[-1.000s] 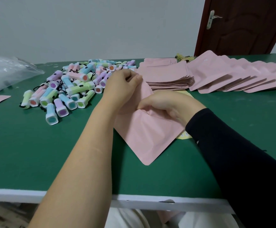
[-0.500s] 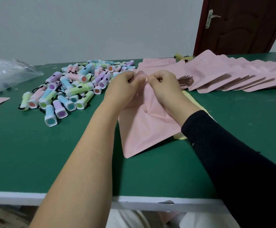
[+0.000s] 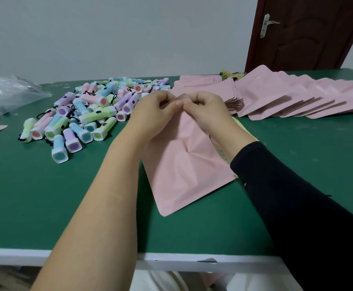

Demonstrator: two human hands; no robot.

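The pink pouch (image 3: pixel 184 164) lay on the green table (image 3: pixel 45 206), where the right hand (image 3: pixel 209 112), earlier on its body, had joined the left hand (image 3: pixel 152 114) in pinching its far mouth, probably parting it for an item from the torch pile (image 3: pixel 91 114) beyond.

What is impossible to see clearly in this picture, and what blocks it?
1. Head view: the top edge of the pink pouch, covered by the left hand and right hand, which pinch it.
2. Head view: the yellow sheet, mostly under the pink pouch.
3. Head view: the clear plastic bag, cut by the left edge; its contents are blurred.
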